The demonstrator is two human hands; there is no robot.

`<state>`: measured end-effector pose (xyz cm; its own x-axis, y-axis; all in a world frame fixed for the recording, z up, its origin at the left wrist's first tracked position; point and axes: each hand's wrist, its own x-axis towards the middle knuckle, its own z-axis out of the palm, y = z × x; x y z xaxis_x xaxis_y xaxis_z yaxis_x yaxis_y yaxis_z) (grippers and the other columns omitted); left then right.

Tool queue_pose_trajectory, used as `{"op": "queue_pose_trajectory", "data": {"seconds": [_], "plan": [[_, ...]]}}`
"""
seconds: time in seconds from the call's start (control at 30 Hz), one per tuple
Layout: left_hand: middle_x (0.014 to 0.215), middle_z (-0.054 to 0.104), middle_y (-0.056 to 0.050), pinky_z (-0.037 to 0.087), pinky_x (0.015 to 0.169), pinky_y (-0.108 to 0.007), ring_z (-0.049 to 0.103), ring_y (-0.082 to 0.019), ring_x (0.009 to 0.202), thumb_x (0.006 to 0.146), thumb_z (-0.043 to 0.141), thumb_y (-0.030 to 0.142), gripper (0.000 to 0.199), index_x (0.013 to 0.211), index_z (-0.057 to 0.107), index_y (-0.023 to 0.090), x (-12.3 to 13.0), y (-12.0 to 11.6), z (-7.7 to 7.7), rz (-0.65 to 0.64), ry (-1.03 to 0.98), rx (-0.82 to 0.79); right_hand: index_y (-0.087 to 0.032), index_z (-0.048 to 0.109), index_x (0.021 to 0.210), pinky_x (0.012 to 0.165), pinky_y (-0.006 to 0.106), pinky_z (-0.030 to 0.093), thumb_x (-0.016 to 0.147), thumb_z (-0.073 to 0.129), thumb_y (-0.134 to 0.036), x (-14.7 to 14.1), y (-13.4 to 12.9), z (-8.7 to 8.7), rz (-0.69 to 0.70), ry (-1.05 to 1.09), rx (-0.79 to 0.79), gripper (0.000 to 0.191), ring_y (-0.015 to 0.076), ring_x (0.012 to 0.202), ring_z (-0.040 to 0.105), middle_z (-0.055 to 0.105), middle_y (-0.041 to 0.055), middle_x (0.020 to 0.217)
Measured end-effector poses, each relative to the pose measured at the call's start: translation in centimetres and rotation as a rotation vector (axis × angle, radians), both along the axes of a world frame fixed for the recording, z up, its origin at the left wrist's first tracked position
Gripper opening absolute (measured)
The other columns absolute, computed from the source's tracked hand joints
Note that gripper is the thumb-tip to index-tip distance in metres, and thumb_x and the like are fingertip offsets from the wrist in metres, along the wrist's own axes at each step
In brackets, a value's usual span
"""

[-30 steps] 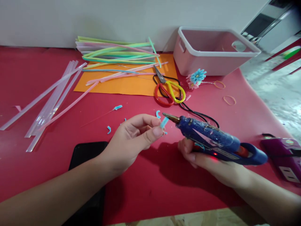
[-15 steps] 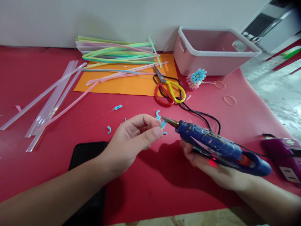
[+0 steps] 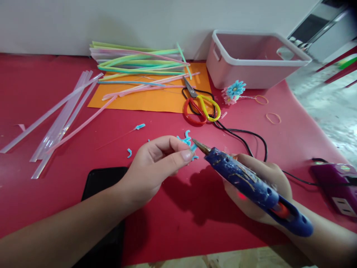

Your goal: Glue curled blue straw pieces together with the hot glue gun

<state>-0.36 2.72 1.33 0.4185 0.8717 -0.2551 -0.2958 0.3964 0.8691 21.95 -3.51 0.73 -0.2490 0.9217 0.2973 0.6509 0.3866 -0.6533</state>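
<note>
Between thumb and fingers, my left hand (image 3: 164,160) pinches a short light-blue pipe cleaner piece (image 3: 193,147). My right hand (image 3: 259,186) is wrapped round a dark blue hot glue gun (image 3: 251,182), which partly covers it. The gun's metal nozzle points up and left, its tip at or very close to the blue piece; contact I cannot make out. Just behind my left fingertips lie several cut blue pipe cleaner bits (image 3: 186,137). Farther left on the red table are a thin wire with a blue fuzzy tip (image 3: 140,127) and one loose blue bit (image 3: 129,153).
Scissors (image 3: 192,102) and bundled pipe cleaners (image 3: 139,63) lie on an orange sheet (image 3: 122,102). Clear glue sticks (image 3: 60,119) are at left, a black phone (image 3: 103,182) under my left forearm. A pink basket (image 3: 248,74), a pipe cleaner flower (image 3: 235,89) and a purple power strip (image 3: 331,178) are at right.
The glue gun has rolled and its rear end has swung down, so its body slopes more steeply. More of my right hand shows behind it. My left hand has barely moved.
</note>
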Motion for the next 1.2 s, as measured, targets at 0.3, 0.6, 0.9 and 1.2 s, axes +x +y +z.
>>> {"op": "queue_pose_trajectory", "data": {"seconds": [0.3,0.6,0.9,1.2], "plan": [[0.063,0.059,0.004,0.034,0.053,-0.02,0.046,-0.006,0.057,0.077,0.08,0.021,0.015,0.067,0.07,0.018,-0.1,0.0,-0.1,-0.007,0.007,-0.004,-0.027,0.054,0.092,0.053,0.026,0.044,0.086,0.061,-0.015,0.7,0.2,-0.7,0.072,-0.024,0.105,0.016,0.0138,0.055,0.057,0.057,-0.0023,0.067],[0.06,0.059,0.004,0.033,0.052,-0.02,0.046,-0.007,0.055,0.072,0.082,0.018,0.016,0.063,0.069,0.018,0.1,0.1,0.2,0.004,0.023,0.002,-0.027,0.052,0.093,0.053,0.027,0.042,0.086,0.061,-0.012,0.7,0.1,-0.6,0.117,-0.044,0.115,0.019,0.0142,0.056,0.055,0.06,-0.0008,0.071],[0.061,0.061,0.004,0.036,0.053,-0.016,0.05,-0.005,0.057,0.078,0.079,0.015,0.016,0.064,0.071,0.019,-0.2,0.0,-0.1,-0.003,-0.025,-0.022,-0.026,0.054,0.09,0.046,0.025,0.041,0.087,0.061,-0.014,0.6,0.3,-0.5,0.105,-0.071,0.171,0.014,0.0115,0.05,0.053,0.061,-0.0024,0.069],[0.062,0.061,0.007,0.038,0.053,-0.014,0.05,-0.003,0.056,0.079,0.084,0.021,0.007,0.077,0.078,0.023,0.0,0.0,-0.4,-0.01,-0.112,0.028,-0.026,0.049,0.081,0.042,0.022,0.042,0.083,0.066,-0.013,-0.3,-0.3,-0.6,-0.098,0.035,0.152,0.022,0.0096,0.042,0.047,0.053,-0.0081,0.057]]}}
